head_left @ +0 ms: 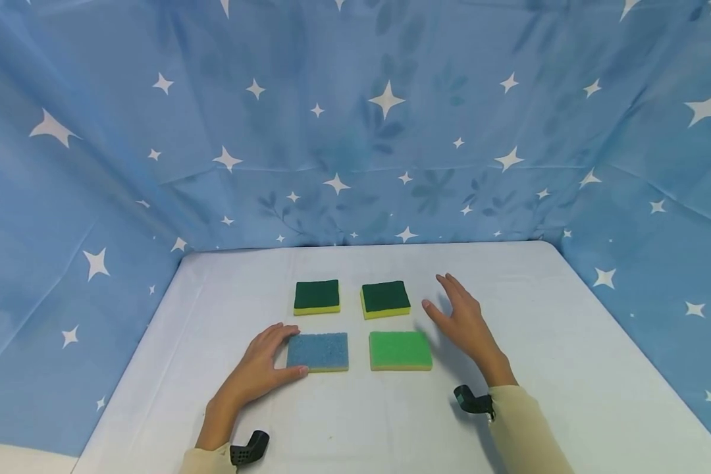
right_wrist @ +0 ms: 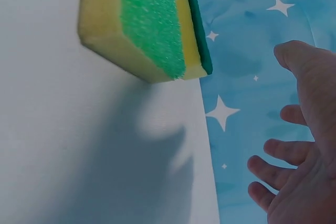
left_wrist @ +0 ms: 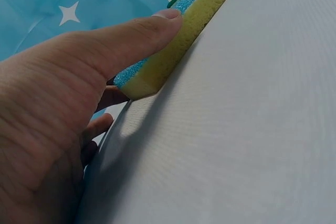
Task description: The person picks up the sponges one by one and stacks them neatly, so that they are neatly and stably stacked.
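My left hand (head_left: 259,366) holds the left end of a blue sponge (head_left: 322,351), thumb along its near long edge and fingertips at the far left corner. In the left wrist view the thumb (left_wrist: 142,35) lies against the yellow side of this blue-topped sponge (left_wrist: 178,45). To the right of it, a light green sponge (head_left: 400,349) lies flat on the table. My right hand (head_left: 465,322) hovers above the table beyond that sponge's right end, holding nothing, fingers spread and apart from everything. The right wrist view shows the green sponge (right_wrist: 149,19) beside the spread hand (right_wrist: 299,145).
Behind the front pair lie two dark green and yellow sponges, one at left (head_left: 316,297) and one at right (head_left: 385,300). All rest on a white-covered table (head_left: 355,421). A blue star-patterned curtain (head_left: 308,131) stands behind and at both sides.
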A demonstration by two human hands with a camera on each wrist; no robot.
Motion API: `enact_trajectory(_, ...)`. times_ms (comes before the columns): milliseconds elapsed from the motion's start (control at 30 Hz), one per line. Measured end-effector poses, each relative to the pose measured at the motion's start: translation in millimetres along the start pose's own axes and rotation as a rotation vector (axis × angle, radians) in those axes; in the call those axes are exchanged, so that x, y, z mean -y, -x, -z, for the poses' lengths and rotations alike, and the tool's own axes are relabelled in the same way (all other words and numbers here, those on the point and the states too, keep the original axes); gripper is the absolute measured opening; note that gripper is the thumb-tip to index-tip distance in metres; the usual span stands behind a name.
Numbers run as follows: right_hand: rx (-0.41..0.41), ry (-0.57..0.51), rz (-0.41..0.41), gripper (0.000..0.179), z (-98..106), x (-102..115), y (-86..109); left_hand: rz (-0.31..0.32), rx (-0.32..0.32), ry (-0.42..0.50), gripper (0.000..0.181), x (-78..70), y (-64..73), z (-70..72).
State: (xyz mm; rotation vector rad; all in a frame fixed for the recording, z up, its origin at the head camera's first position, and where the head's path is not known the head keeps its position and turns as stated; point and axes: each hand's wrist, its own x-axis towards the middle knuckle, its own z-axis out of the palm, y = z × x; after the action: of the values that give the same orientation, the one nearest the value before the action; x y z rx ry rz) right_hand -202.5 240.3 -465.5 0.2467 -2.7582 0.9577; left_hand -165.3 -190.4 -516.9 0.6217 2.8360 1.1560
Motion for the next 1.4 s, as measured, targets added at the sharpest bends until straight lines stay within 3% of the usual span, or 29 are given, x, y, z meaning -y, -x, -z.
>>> enact_trajectory(567,0.055,-0.099,0.001,0.066,-8,1,22.8,0.02,0.008,-0.003,0.08,0.7,-1.7,0.4)
enact_trajectory(1033,0.07,-0.117,-0.002,0.07,-13,0,33.2,0.034,0.019,-0.002,0.079,0.4,0.2,-0.5)
enact_trajectory(1400,0.222,-0.147,-0.005,0.077,-19,4,42.0,0.051,0.026,0.005,0.079,-2.3,-0.2,1.8)
